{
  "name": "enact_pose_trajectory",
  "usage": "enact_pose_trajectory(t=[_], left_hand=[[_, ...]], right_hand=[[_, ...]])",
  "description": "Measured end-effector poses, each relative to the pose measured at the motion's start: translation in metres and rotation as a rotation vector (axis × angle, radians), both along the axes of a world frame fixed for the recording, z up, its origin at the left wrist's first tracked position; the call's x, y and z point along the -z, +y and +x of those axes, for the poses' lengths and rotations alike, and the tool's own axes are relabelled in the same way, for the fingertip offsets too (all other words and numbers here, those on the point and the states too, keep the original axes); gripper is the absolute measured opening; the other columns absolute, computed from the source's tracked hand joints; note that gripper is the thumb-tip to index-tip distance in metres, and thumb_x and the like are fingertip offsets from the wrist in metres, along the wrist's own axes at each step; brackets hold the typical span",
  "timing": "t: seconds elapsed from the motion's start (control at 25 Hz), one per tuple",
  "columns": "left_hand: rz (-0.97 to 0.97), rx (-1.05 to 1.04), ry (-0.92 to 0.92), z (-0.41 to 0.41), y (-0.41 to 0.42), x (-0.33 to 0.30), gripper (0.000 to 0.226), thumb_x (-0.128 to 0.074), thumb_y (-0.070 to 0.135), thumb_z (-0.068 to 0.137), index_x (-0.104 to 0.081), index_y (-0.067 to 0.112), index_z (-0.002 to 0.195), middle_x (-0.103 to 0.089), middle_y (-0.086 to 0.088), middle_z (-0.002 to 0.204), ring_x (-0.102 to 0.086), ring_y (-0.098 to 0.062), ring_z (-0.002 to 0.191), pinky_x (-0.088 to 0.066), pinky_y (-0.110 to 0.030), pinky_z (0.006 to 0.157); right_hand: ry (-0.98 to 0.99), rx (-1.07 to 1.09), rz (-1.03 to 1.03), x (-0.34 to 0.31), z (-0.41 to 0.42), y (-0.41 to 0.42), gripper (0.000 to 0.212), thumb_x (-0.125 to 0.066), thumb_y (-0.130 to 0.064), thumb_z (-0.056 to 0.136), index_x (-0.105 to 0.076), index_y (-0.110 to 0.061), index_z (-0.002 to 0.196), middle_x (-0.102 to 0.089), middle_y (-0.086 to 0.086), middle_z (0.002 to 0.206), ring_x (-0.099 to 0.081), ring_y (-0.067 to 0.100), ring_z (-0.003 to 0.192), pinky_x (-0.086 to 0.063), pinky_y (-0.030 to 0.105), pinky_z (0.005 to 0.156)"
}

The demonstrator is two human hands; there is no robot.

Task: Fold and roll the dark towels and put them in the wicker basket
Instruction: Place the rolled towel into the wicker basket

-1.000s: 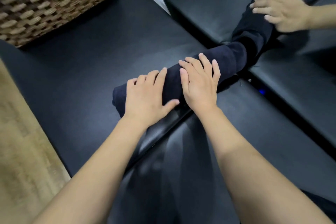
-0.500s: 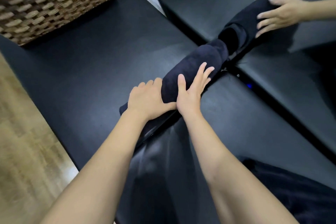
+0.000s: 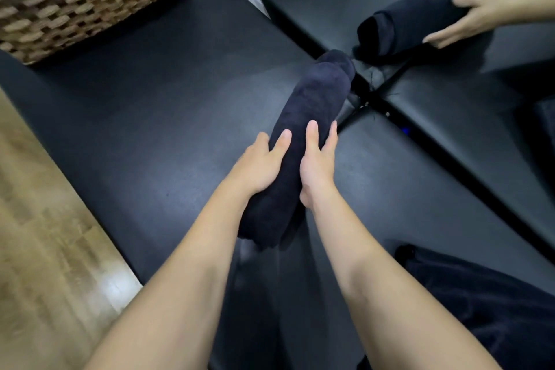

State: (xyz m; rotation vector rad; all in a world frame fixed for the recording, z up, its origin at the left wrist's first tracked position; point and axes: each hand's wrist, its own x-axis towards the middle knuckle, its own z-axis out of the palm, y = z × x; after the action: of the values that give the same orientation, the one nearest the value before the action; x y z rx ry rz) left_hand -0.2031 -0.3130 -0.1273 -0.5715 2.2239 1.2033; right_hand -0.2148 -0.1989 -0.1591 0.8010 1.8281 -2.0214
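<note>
With both palms cupped round its near half, I've got the rolled towel (image 3: 303, 141) pinned between my left hand (image 3: 260, 166) and my right hand (image 3: 317, 166), fingers curled along each flank and thumbs lying over the top. It lies lengthwise away from me on the black table (image 3: 156, 105), its far end right up at the mirror panel (image 3: 450, 75), where the same roll and two hands show reflected. It's thick dark terry, so I judge it soft and springy, light enough to lift easily but keen to loosen if I let the pressure go. Nothing fragile here, nothing slippery; the nap gives my skin plenty of purchase. The worry is sag and unwinding: held only at this end, the far half could droop, and I can't see from here where the loose outer edge sits. Better, I reckon, to slide my hands further apart toward the middle and squeeze from both sides. The wicker basket (image 3: 90, 0) waits at the far left, well apart from the roll, and more dark cloth (image 3: 486, 309) lies heaped near my right elbow.
</note>
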Motion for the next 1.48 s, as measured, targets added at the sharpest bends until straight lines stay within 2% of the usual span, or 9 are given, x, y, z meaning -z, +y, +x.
enact_pose_trajectory(t=[0.16, 0.28, 0.48, 0.64, 0.8, 0.92, 1.16, 1.28, 1.48], left_hand=[[0.180, -0.220, 0.013, 0.015, 0.002, -0.005, 0.056, -0.041, 0.079, 0.089, -0.040, 0.023, 0.091, -0.054, 0.005, 0.103, -0.052, -0.012, 0.085, -0.046, -0.033, 0.074], [0.223, -0.254, -0.014, 0.024, 0.005, -0.017, 0.069, -0.044, 0.082, 0.085, -0.040, 0.019, 0.113, -0.052, 0.002, 0.119, -0.054, -0.013, 0.102, -0.049, -0.033, 0.088], [0.279, -0.305, 0.072, 0.053, 0.025, -0.053, 0.069, -0.036, 0.074, 0.094, -0.036, 0.023, 0.140, -0.050, 0.006, 0.124, -0.050, 0.000, 0.096, -0.038, -0.022, 0.078], [0.386, -0.342, 0.117, 0.082, 0.033, -0.090, 0.050, -0.046, 0.067, 0.096, -0.053, 0.028, 0.126, -0.064, 0.018, 0.116, -0.063, 0.011, 0.085, -0.048, -0.011, 0.063], [0.355, -0.345, 0.289, 0.122, 0.040, -0.127, 0.054, -0.051, 0.052, 0.101, -0.032, 0.041, 0.151, -0.044, 0.027, 0.123, -0.043, 0.032, 0.080, -0.039, -0.002, 0.067], [0.326, -0.323, 0.370, 0.153, 0.039, -0.151, 0.055, -0.052, 0.047, 0.103, -0.028, 0.043, 0.152, -0.043, 0.029, 0.109, -0.041, 0.040, 0.069, -0.038, 0.003, 0.061], [0.293, -0.391, 0.510, 0.206, 0.022, -0.188, 0.050, -0.059, 0.049, 0.098, -0.038, 0.047, 0.144, -0.057, 0.015, 0.129, -0.060, 0.006, 0.109, -0.050, -0.025, 0.097], [0.262, -0.401, 0.573, 0.219, 0.008, -0.206, 0.049, -0.056, 0.045, 0.101, -0.039, 0.042, 0.147, -0.055, 0.021, 0.130, -0.052, 0.015, 0.107, -0.045, -0.016, 0.089], [0.285, -0.423, 0.620, 0.222, -0.046, -0.227, 0.047, -0.053, 0.042, 0.103, -0.040, 0.041, 0.147, -0.055, 0.020, 0.131, -0.053, 0.008, 0.113, -0.046, -0.016, 0.087]], right_hand=[[-0.004, -0.077, -0.082, -0.005, 0.022, 0.001, 0.089, -0.069, -0.076, 0.074, -0.018, -0.066, 0.147, -0.033, -0.020, 0.160, -0.045, 0.010, 0.138, -0.043, 0.045, 0.114], [0.032, -0.093, -0.136, -0.009, 0.037, 0.005, 0.095, -0.077, -0.082, 0.061, -0.026, -0.071, 0.140, -0.041, -0.022, 0.155, -0.050, 0.011, 0.136, -0.045, 0.046, 0.112], [0.091, -0.113, -0.142, -0.040, 0.059, 0.020, 0.087, -0.069, -0.077, 0.073, -0.028, -0.060, 0.148, -0.045, -0.023, 0.152, -0.052, 0.005, 0.133, -0.045, 0.041, 0.112], [0.149, -0.163, -0.162, -0.073, 0.075, 0.031, 0.079, -0.071, -0.062, 0.082, -0.031, -0.055, 0.150, -0.050, -0.023, 0.147, -0.054, 0.002, 0.130, -0.046, 0.038, 0.112], [0.241, -0.219, -0.170, -0.111, 0.106, 0.038, 0.093, -0.076, -0.070, 0.070, -0.030, -0.058, 0.149, -0.043, -0.024, 0.153, -0.046, 0.002, 0.138, -0.042, 0.039, 0.115], [0.299, -0.242, -0.181, -0.135, 0.132, 0.041, 0.090, -0.076, -0.067, 0.072, -0.031, -0.056, 0.148, -0.041, -0.021, 0.156, -0.044, 0.002, 0.139, -0.041, 0.038, 0.116], [0.364, -0.304, -0.204, -0.180, 0.175, 0.025, 0.083, -0.076, -0.059, 0.078, -0.034, -0.052, 0.150, -0.049, -0.019, 0.150, -0.052, 0.002, 0.132, -0.045, 0.037, 0.113], [0.377, -0.335, -0.213, -0.197, 0.185, 0.007, 0.088, -0.076, -0.062, 0.073, -0.034, -0.051, 0.150, -0.048, -0.019, 0.151, -0.051, 0.004, 0.134, -0.045, 0.038, 0.112], [0.435, -0.358, -0.179, -0.219, 0.182, -0.048, 0.090, -0.077, -0.064, 0.070, -0.034, -0.052, 0.148, -0.050, -0.019, 0.149, -0.051, 0.006, 0.134, -0.046, 0.041, 0.111]])
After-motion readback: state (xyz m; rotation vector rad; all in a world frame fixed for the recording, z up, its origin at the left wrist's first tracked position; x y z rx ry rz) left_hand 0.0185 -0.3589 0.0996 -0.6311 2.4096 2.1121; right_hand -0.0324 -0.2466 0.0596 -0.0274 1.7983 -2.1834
